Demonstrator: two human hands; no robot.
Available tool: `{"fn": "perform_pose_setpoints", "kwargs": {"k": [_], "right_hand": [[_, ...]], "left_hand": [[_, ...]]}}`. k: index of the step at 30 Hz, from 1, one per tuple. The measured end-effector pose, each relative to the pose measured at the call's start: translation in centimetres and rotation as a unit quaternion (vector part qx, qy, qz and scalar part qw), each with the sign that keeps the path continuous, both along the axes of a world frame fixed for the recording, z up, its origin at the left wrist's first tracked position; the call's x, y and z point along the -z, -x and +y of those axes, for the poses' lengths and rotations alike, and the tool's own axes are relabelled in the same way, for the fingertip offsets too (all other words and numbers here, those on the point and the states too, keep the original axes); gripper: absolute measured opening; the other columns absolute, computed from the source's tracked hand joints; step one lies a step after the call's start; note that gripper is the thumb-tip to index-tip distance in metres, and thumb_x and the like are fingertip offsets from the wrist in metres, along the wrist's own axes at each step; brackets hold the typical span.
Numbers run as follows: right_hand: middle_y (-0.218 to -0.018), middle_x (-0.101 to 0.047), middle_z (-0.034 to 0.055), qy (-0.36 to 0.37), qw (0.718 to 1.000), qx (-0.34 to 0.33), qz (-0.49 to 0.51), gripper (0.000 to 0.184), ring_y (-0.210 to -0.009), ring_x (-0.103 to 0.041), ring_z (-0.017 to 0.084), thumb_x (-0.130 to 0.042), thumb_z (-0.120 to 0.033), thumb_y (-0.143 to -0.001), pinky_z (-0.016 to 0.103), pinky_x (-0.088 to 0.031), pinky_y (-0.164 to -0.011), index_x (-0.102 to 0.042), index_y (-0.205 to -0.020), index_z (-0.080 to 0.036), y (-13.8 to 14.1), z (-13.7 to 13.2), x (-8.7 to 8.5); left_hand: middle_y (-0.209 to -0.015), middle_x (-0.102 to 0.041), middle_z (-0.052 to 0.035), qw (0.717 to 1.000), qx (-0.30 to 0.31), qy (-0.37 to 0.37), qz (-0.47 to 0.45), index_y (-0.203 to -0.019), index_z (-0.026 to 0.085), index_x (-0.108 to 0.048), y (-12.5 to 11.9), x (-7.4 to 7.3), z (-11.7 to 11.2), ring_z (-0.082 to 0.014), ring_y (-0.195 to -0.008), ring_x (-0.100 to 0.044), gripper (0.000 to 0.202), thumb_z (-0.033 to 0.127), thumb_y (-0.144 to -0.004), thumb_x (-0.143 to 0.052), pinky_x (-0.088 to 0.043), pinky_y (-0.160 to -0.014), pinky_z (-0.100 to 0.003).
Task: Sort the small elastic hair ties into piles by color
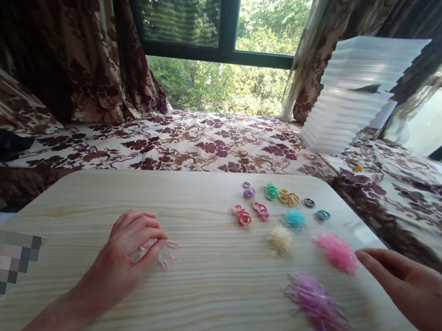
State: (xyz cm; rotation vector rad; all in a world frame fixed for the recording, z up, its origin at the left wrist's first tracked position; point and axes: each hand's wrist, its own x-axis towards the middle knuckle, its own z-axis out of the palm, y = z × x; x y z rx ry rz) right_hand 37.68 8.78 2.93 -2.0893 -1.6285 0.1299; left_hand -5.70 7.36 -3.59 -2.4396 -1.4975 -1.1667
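My left hand (127, 249) rests low over the table, its fingers curled round a few pale pink elastic bands (169, 254) whose ends stick out beyond the thumb. On the right, my right hand (417, 288) has thumb and fingertips pressed together at the edge of a bright pink pile of thin elastic bands (337, 253). Whatever is between those fingertips is too small to make out. Nearer to me lies a lilac pile of bands (318, 311). A cream pile (279, 240) and a turquoise pile (294, 219) sit farther back.
Thicker hair ties in red (242, 215), pink (261, 211), green (271, 191), yellow (289, 197) and other colours lie toward the back of the wooden table (196, 304). Beyond its edge stands a tall white stack (344, 96) on a floral-covered ledge (211, 144).
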Motion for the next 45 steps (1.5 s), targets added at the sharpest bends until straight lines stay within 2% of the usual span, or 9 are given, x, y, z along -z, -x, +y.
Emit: {"fn": "perform_pose_setpoints", "kwargs": {"k": [3, 6, 10, 14, 19, 22, 26, 38, 45], "right_hand": [[-0.075, -0.074, 0.0061, 0.061, 0.996, 0.012, 0.064, 0.033, -0.070, -0.069, 0.020, -0.062, -0.050, -0.075, 0.030, -0.047, -0.061, -0.076, -0.084, -0.021, -0.4, -0.9, -0.8], [-0.080, -0.074, 0.0058, 0.025, 0.999, 0.011, 0.027, 0.025, -0.068, -0.068, 0.018, -0.066, -0.046, -0.076, 0.031, -0.047, -0.062, -0.074, -0.087, -0.025, 0.7, -2.1, -0.7], [-0.081, -0.072, 0.0047, -0.081, 0.977, -0.198, 0.012, 0.028, -0.058, -0.063, 0.015, -0.062, -0.055, -0.081, 0.027, -0.046, -0.051, -0.071, -0.086, -0.029, 6.0, -2.8, 1.3], [-0.078, -0.067, 0.0017, -0.091, 0.921, -0.378, 0.010, 0.027, -0.056, -0.060, 0.013, -0.048, -0.046, -0.094, 0.024, -0.044, -0.047, -0.064, -0.080, -0.029, 13.8, -2.8, 2.6], [-0.068, -0.060, 0.0012, -0.097, 0.873, -0.476, -0.039, 0.030, -0.057, -0.058, 0.013, -0.041, -0.019, -0.092, 0.024, -0.037, -0.049, -0.055, -0.067, -0.024, 20.3, -2.2, 2.9], [-0.070, -0.060, 0.0011, -0.069, 0.865, -0.492, -0.063, 0.027, -0.057, -0.057, 0.013, -0.042, -0.011, -0.087, 0.024, -0.036, -0.052, -0.057, -0.069, -0.023, 22.0, -1.4, 3.7], [-0.076, -0.062, 0.0016, -0.030, 0.875, -0.481, -0.041, 0.026, -0.065, -0.060, 0.014, -0.042, -0.014, -0.090, 0.024, -0.039, -0.057, -0.063, -0.075, -0.022, 22.9, -0.4, 4.9], [-0.075, -0.063, 0.0004, -0.064, 0.887, -0.458, 0.011, 0.031, -0.064, -0.061, 0.013, -0.042, -0.028, -0.096, 0.024, -0.041, -0.058, -0.071, -0.086, -0.026, 23.5, 0.2, 6.3], [-0.076, -0.065, 0.0007, -0.090, 0.879, -0.467, 0.016, 0.033, -0.066, -0.062, 0.012, -0.040, -0.026, -0.097, 0.023, -0.043, -0.060, -0.069, -0.083, -0.024, 23.5, 0.2, 6.6]], "left_hand": [[-0.088, -0.068, -0.0020, 1.000, 0.001, -0.004, -0.008, -0.086, 0.022, -0.065, 0.0, -0.1, 0.1, -0.0223, -0.102, -0.059, 0.010, 0.016, -0.088, -0.057, -0.042, -0.098, -0.044], [-0.086, -0.068, -0.0017, 1.000, -0.002, -0.004, -0.011, -0.086, 0.022, -0.065, 0.0, -0.3, 0.1, -0.0226, -0.101, -0.060, 0.010, 0.016, -0.088, -0.057, -0.042, -0.098, -0.044], [-0.086, -0.068, -0.0022, 1.000, -0.020, 0.002, -0.005, -0.084, 0.021, -0.065, 0.0, -0.9, -0.1, -0.0218, -0.102, -0.058, 0.013, 0.014, -0.088, -0.055, -0.042, -0.098, -0.044], [-0.087, -0.068, -0.0026, 0.999, -0.033, 0.026, -0.008, -0.084, 0.021, -0.065, -0.2, -1.2, -0.2, -0.0219, -0.104, -0.057, 0.013, 0.013, -0.088, -0.055, -0.040, -0.100, -0.045], [-0.088, -0.067, -0.0026, 0.998, -0.045, 0.039, -0.004, -0.087, 0.021, -0.065, -0.3, -1.3, -0.4, -0.0227, -0.106, -0.055, 0.016, 0.009, -0.084, -0.055, -0.036, -0.104, -0.048], [-0.090, -0.066, -0.0028, 0.997, -0.054, 0.049, 0.018, -0.087, 0.021, -0.066, -0.2, -1.3, -0.5, -0.0229, -0.108, -0.054, 0.021, 0.005, -0.081, -0.053, -0.032, -0.107, -0.049], [-0.091, -0.065, -0.0027, 0.996, -0.058, 0.062, 0.035, -0.086, 0.021, -0.066, -0.3, -1.5, -0.7, -0.0228, -0.108, -0.054, 0.023, 0.004, -0.080, -0.051, -0.030, -0.108, -0.050], [-0.091, -0.065, -0.0021, 0.995, -0.058, 0.074, 0.040, -0.086, 0.021, -0.065, -0.3, -1.5, -0.7, -0.0222, -0.108, -0.055, 0.016, 0.011, -0.085, -0.053, -0.027, -0.110, -0.049], [-0.090, -0.066, -0.0021, 0.995, -0.058, 0.074, 0.042, -0.086, 0.021, -0.065, -0.3, -1.6, -0.7, -0.0215, -0.106, -0.056, 0.015, 0.011, -0.084, -0.054, -0.029, -0.109, -0.048]]}}
